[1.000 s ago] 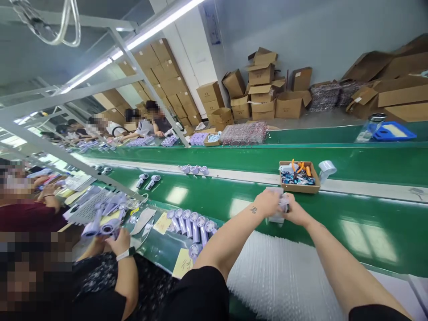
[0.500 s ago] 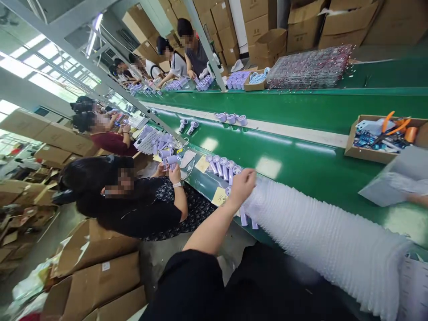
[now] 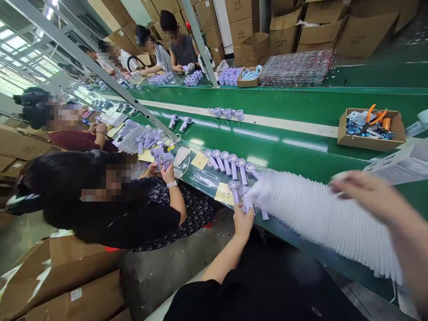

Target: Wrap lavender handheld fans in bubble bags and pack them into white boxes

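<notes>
My left hand [image 3: 243, 220] is closed around the handle of a lilac handheld fan [image 3: 234, 186] at the near edge of the bench; other fans lie close beside it. A row of similar fans [image 3: 233, 161] lies just beyond, heads pointing away. Right of them stretches a long stack of white bubble-wrap bags [image 3: 310, 209]. Over the far right part of this stack is my right hand [image 3: 361, 189], smeared by motion. Its fingers look bent, but whether anything is in them cannot be made out.
Yellow paper notes [image 3: 224, 193] lie by the fans. A carton of tools [image 3: 371, 129] stands at the right, near a pale plastic-wrapped pile [image 3: 401, 162]. Three fan parts [image 3: 228, 114] sit on the belt's white strip [image 3: 284, 125]. A co-worker [image 3: 133, 200] holds fan parts at the left.
My left hand has come down from above the far row and taken hold of a near fan. My right hand has moved in from the right edge, over the bubble-wrap stack.
</notes>
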Demonstrator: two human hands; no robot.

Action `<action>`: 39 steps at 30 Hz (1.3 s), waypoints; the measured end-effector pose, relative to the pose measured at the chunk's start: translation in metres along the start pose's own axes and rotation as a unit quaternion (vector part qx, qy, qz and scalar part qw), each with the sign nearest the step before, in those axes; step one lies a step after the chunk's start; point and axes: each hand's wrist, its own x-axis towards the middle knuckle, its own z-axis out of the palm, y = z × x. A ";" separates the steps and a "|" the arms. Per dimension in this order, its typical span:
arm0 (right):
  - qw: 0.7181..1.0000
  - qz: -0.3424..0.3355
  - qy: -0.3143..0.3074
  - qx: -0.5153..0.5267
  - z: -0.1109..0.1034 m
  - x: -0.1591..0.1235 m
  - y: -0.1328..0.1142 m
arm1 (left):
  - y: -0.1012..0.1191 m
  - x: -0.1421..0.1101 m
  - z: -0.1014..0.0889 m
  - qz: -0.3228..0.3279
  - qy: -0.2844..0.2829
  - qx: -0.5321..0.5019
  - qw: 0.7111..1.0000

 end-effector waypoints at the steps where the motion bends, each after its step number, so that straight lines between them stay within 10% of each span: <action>1: 0.998 0.055 -0.033 -0.028 0.033 0.001 0.011 | 0.001 -0.006 -0.005 0.002 -0.002 -0.057 0.998; 5: 0.971 0.155 -0.094 0.158 0.146 0.015 0.052 | 0.008 -0.033 -0.011 0.106 -0.066 -0.180 0.976; 8: 0.944 0.134 -0.056 0.296 0.171 0.035 0.068 | 0.018 -0.027 -0.012 0.202 -0.163 -0.151 0.954; 13: 0.918 0.139 0.020 0.371 0.132 0.052 0.079 | 0.041 0.033 -0.007 0.275 -0.077 0.041 0.957; 17: 0.860 0.225 0.008 0.459 0.115 0.039 0.089 | 0.061 0.054 0.017 0.410 -0.160 0.298 0.847; 23: 0.809 0.259 0.002 0.527 0.112 0.012 0.094 | 0.077 0.047 0.037 0.524 -0.212 0.377 0.734; 31: 0.869 0.171 0.065 0.459 0.072 -0.045 0.088 | 0.091 0.013 0.075 0.549 -0.212 0.281 0.758; 39: 0.821 0.122 0.149 0.537 0.054 -0.082 0.133 | 0.101 -0.022 0.125 0.638 -0.271 0.399 0.601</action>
